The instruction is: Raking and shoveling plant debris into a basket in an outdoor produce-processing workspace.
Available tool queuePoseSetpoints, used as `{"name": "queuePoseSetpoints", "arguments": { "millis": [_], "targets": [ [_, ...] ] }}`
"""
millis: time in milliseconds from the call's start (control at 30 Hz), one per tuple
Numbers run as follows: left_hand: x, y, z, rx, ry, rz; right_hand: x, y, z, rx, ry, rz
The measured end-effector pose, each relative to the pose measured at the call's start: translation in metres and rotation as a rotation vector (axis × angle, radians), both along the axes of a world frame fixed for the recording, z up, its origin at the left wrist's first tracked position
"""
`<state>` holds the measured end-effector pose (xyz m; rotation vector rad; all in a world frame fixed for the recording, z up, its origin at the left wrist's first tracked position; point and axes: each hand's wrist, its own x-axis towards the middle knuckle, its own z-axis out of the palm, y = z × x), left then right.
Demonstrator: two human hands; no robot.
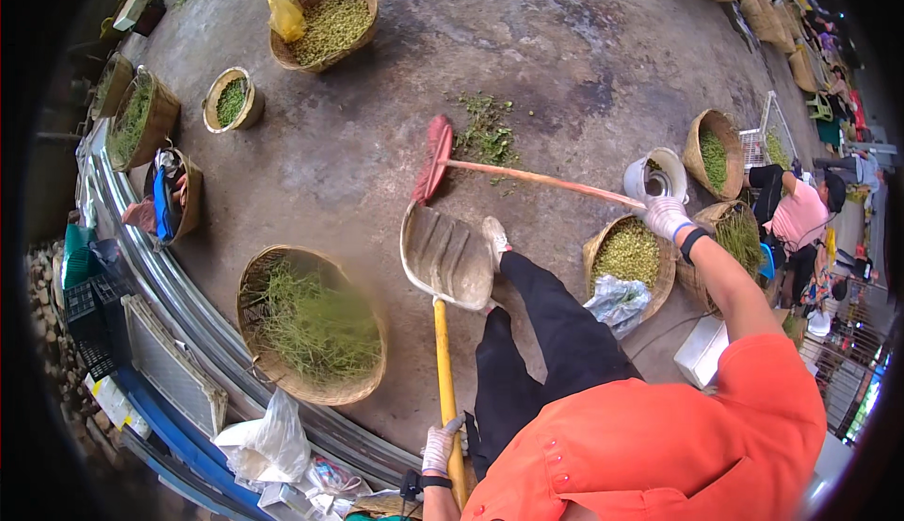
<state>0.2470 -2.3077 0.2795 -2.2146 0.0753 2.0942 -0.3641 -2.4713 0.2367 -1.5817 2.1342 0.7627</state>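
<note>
My gloved left hand is wrapped round the yellow handle of a shovel, whose pale, ridged blade rests on the floor near my feet. In my right hand, also gloved, is the wooden stick of a broom. The red broom head stands at the far edge of the shovel blade. Just past the broom lies a scatter of green leafy scraps on the concrete.
A wide basket of green stalks stands to my left. Close on my right are a basket of green pods and a white bucket. Farther off sits another basket with a yellow bag. A person in pink works at the right.
</note>
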Motion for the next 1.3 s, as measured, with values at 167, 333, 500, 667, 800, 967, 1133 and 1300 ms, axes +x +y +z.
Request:
{"name": "queuePoseSetpoints", "arguments": {
  "millis": [167,333,500,667,800,967,1133,1300],
  "targets": [
    [0.015,-0.011,-0.016,-0.051,0.132,-0.009,0.016,0.063,0.051,0.052,0.009,-0.22],
    [0.001,-0.03,-0.049,-0.037,0.194,0.005,0.007,0.101,0.037,-0.021,-0.038,-0.499],
    [-0.034,-0.056,-0.08,0.091,0.295,0.114,-0.02,0.054,-0.048,-0.254,-0.373,-0.651],
    [-0.047,-0.061,-0.115,0.109,0.328,0.071,0.018,-0.031,-0.093,-0.186,-0.528,-0.797],
    [-0.038,-0.049,-0.151,0.161,0.298,0.017,0.061,-0.022,-0.113,0.136,-0.456,-0.88],
    [-0.068,-0.068,-0.171,0.091,0.364,0.157,0.065,0.098,-0.07,0.446,-0.257,-0.527],
    [-0.088,-0.063,-0.182,0.065,0.397,0.161,0.099,0.146,0.053,0.504,-0.492,-1.013],
    [-0.079,-0.043,-0.196,0.052,0.311,-0.024,0.114,0.197,0.125,0.359,-0.38,-0.759]
  ]
}}
